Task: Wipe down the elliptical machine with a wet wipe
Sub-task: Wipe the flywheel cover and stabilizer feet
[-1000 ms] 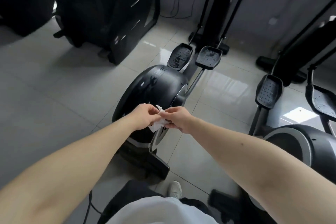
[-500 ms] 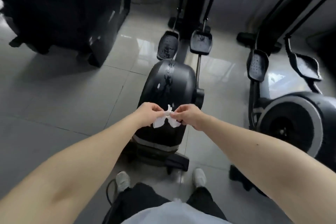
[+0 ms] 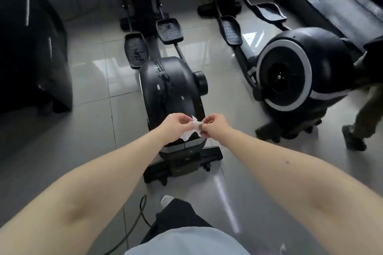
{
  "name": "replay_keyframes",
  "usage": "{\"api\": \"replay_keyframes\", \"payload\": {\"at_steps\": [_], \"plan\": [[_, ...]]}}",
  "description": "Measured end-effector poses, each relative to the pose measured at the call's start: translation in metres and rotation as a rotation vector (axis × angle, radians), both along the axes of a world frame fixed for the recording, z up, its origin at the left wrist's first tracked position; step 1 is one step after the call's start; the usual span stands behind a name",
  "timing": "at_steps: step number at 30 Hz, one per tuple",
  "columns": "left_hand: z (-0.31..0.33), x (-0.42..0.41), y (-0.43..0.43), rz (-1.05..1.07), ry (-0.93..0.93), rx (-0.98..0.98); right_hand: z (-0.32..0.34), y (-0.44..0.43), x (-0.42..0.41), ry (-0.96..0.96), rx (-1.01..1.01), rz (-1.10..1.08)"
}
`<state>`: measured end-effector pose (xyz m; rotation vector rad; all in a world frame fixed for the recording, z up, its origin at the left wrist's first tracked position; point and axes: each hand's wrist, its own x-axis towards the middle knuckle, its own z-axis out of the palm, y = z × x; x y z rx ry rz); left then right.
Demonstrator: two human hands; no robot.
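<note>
A black elliptical machine [image 3: 167, 89] stands on the tiled floor straight ahead, its rounded flywheel housing nearest me and two foot pedals behind it. Wet streaks run down the top of the housing. A small crumpled white wet wipe [image 3: 191, 130] hangs in the air just above the housing's near end. My left hand [image 3: 176, 125] pinches its left side and my right hand [image 3: 214, 125] pinches its right side, fingers curled. The wipe does not touch the machine.
A second elliptical [image 3: 290, 72] stands to the right, with a treadmill [image 3: 342, 0] beyond it. Another person's legs and shoe [image 3: 354, 141] are at the right edge. Dark equipment [image 3: 31, 58] fills the left. A black cable [image 3: 134, 219] lies on the floor by my foot.
The view has swung right and come square behind the machine. Both hands stay together on the wipe, pulling it apart slightly. A person's legs have appeared at the right.
</note>
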<state>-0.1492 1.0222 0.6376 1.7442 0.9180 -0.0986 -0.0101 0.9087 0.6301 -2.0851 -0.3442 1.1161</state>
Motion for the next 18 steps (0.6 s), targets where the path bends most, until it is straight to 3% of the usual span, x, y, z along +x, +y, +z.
{"api": "replay_keyframes", "payload": {"at_steps": [6,11,18], "plan": [[0.015,-0.019,-0.058,-0.102,0.026,0.055,0.004,-0.063,-0.046,0.244,0.135,-0.375],[0.008,-0.051,-0.1,-0.197,0.046,0.116,-0.007,-0.11,-0.094,0.575,0.288,-0.487],[-0.006,-0.084,-0.116,-0.304,0.033,0.122,-0.027,-0.134,-0.138,0.4,0.261,-0.685]]}}
